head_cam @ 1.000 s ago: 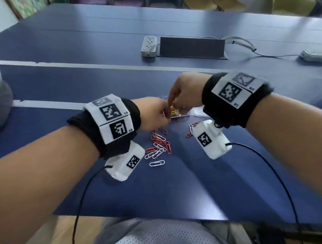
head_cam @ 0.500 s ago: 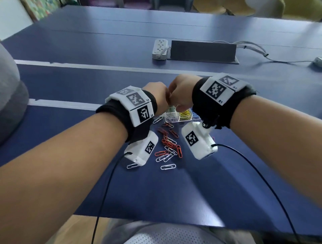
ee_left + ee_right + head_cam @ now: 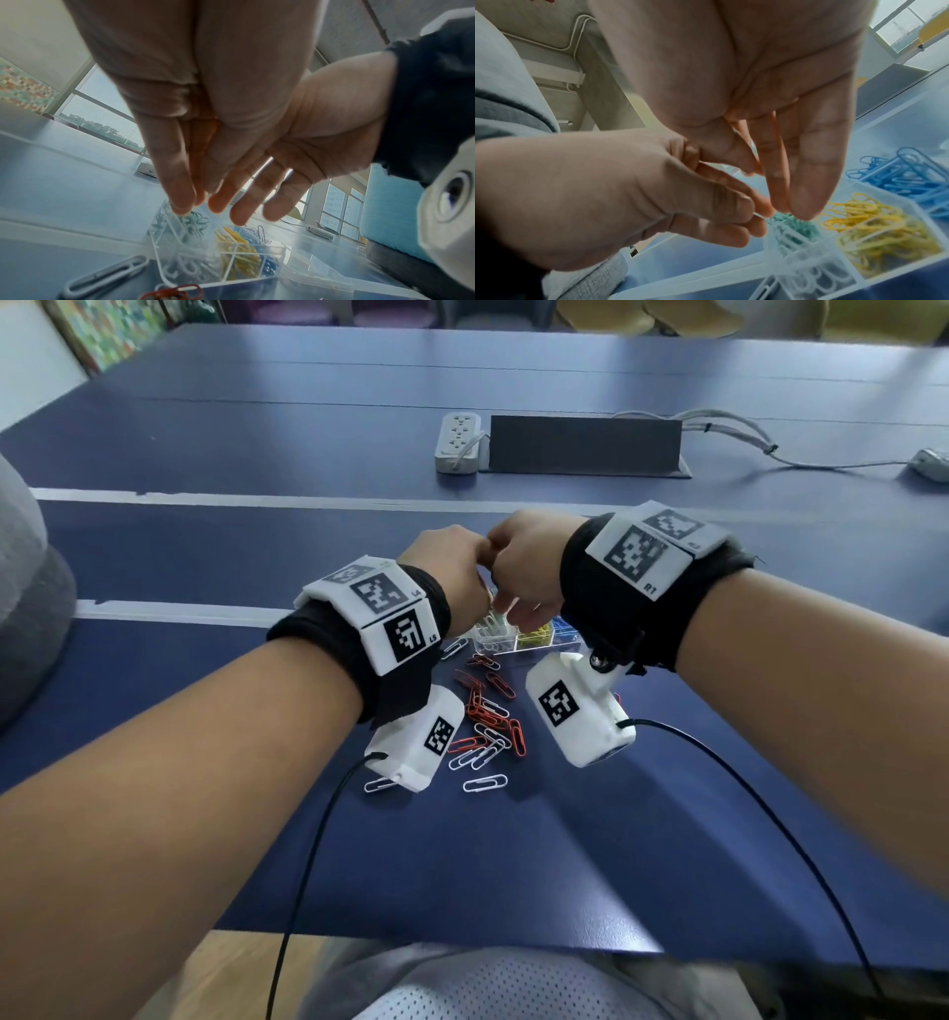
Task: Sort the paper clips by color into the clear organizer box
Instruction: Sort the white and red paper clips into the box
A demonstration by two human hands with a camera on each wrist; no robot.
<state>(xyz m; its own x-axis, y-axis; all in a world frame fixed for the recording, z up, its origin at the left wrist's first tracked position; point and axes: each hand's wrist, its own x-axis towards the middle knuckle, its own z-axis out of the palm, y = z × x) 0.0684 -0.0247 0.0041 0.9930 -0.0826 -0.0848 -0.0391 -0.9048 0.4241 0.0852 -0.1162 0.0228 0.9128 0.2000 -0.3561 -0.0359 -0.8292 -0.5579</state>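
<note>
Over clear organizer box (image 3: 518,643) on blue table (image 3: 565,839): left hand (image 3: 452,577) and right hand (image 3: 529,572) touching, fingers pointing down above the green-clip compartment. Left fingertips (image 3: 759,211) pinched on something thin, cannot tell what; right fingers (image 3: 241,213) loosely extended, holding nothing visible. Near the box, toward the person: loose red and white paper clips (image 3: 488,716).
</note>
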